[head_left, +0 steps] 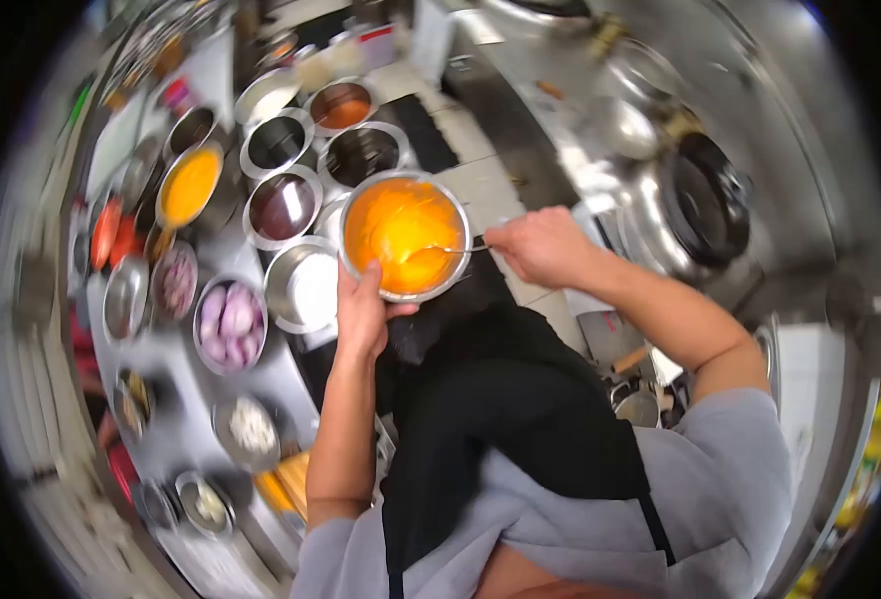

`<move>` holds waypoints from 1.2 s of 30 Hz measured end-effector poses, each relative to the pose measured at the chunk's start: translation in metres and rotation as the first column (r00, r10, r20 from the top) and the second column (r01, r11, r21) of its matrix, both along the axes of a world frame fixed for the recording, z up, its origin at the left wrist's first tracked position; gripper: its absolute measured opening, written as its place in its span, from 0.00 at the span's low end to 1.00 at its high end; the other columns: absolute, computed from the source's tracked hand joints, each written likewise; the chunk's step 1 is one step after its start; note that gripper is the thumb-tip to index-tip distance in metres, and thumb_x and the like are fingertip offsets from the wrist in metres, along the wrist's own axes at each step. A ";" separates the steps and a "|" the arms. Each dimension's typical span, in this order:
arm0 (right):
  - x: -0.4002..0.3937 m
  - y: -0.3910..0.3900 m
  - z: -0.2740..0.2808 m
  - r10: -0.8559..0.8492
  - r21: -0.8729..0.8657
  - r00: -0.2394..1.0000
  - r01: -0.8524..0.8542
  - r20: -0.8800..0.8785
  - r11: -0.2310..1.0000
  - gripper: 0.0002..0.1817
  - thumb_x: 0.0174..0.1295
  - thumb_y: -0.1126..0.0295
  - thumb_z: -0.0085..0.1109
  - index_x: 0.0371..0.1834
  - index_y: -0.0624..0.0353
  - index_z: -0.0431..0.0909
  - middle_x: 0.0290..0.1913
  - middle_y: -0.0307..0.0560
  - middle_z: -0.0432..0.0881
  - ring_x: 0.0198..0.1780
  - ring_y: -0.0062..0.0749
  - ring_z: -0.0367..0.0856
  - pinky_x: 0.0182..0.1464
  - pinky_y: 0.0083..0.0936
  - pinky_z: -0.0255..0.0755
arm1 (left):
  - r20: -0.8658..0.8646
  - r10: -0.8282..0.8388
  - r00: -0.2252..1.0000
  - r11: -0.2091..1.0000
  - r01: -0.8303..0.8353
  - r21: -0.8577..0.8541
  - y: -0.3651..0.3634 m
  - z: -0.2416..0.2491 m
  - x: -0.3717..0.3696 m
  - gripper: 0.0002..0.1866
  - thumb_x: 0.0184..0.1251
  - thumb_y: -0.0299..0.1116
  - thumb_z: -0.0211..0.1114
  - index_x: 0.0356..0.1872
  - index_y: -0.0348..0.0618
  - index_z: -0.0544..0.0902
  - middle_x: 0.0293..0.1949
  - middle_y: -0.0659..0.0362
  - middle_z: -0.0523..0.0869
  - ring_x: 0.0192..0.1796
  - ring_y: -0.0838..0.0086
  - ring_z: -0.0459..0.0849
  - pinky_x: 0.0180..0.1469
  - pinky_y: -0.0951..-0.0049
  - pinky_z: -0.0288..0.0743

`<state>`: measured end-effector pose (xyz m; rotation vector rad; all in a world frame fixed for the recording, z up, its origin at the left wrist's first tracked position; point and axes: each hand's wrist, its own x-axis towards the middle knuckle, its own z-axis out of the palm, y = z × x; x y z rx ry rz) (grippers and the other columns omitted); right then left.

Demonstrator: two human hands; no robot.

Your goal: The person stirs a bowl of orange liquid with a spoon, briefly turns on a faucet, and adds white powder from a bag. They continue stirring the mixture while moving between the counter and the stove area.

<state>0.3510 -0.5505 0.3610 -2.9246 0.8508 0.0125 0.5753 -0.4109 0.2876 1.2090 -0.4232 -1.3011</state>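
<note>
A round steel bowl (pixel 463 265) holding a thick orange mixture (pixel 400 220) is in front of my apron. My left hand (pixel 362 309) grips its near left side, thumb over the rim and fingers underneath. From the right, my right hand (pixel 538 245) is closed around the handle of a metal spoon (pixel 465 249), whose head is sunk in the orange mixture. Beyond the bowl stand several steel pots, among them one with a dark red-brown content (pixel 284 207) and one with a white content (pixel 312 290).
On the steel counter (pixel 176 389) at left are a bowl of peeled purple onions (pixel 231 325), a bowl of white pieces (pixel 252 427) and a pan with orange liquid (pixel 190 186). A large pot with a black lid (pixel 705 200) stands at right. Below lies the tiled floor (pixel 460 130).
</note>
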 end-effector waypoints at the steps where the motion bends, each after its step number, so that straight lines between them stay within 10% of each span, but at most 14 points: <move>1: -0.015 -0.017 0.009 -0.020 0.000 0.992 0.020 -0.126 1.000 0.10 0.55 0.70 0.56 0.39 0.50 0.83 0.27 0.51 0.85 0.31 0.51 0.86 0.30 0.45 0.77 | 0.003 -0.061 0.998 0.998 0.061 -0.023 -0.016 -0.001 -0.014 0.26 0.81 0.30 0.45 0.76 0.47 0.53 0.64 0.44 0.74 0.49 0.58 0.88 0.27 0.73 0.90; 5: -0.040 -0.044 0.005 -0.172 -0.142 0.973 0.150 -0.155 0.978 0.11 0.55 0.69 0.56 0.40 0.48 0.85 0.28 0.50 0.86 0.32 0.50 0.87 0.31 0.47 0.78 | 0.030 -0.156 0.987 0.987 0.157 -0.030 -0.072 -0.011 -0.073 0.27 0.80 0.28 0.45 0.76 0.49 0.53 0.63 0.45 0.74 0.48 0.57 0.88 0.26 0.70 0.90; 10: -0.133 -0.077 0.014 -0.276 0.108 0.913 0.320 -0.302 0.941 0.21 0.55 0.70 0.56 0.50 0.33 0.87 0.34 0.49 0.88 0.40 0.47 0.88 0.40 0.43 0.80 | 0.018 -0.298 0.954 0.954 0.298 0.029 -0.138 -0.015 -0.123 0.27 0.80 0.29 0.45 0.76 0.50 0.53 0.63 0.44 0.74 0.44 0.58 0.89 0.26 0.70 0.90; 23: -0.320 -0.213 0.000 -0.532 -0.158 0.838 0.512 -0.126 0.844 0.09 0.56 0.69 0.56 0.37 0.51 0.86 0.30 0.52 0.86 0.34 0.49 0.88 0.34 0.43 0.80 | 0.021 -0.481 0.877 0.877 0.481 -0.012 -0.323 -0.033 -0.333 0.25 0.80 0.32 0.45 0.75 0.52 0.55 0.61 0.48 0.77 0.44 0.61 0.89 0.27 0.70 0.88; 27: -0.342 -0.220 0.004 -0.452 0.031 0.885 0.457 -0.113 0.889 0.10 0.54 0.71 0.55 0.36 0.52 0.85 0.29 0.53 0.86 0.34 0.51 0.87 0.35 0.43 0.80 | -0.004 -0.518 0.855 0.855 0.518 -0.027 -0.362 -0.042 -0.334 0.26 0.80 0.32 0.46 0.76 0.52 0.54 0.60 0.48 0.78 0.45 0.61 0.89 0.27 0.71 0.89; 36: -0.348 -0.254 -0.009 -0.821 0.099 0.571 0.817 0.007 0.569 0.10 0.61 0.66 0.52 0.31 0.55 0.83 0.31 0.58 0.86 0.37 0.56 0.86 0.41 0.51 0.78 | 0.045 -0.654 0.756 0.752 0.655 -0.079 -0.420 -0.016 -0.342 0.29 0.79 0.26 0.46 0.77 0.52 0.52 0.64 0.47 0.74 0.50 0.60 0.88 0.29 0.71 0.90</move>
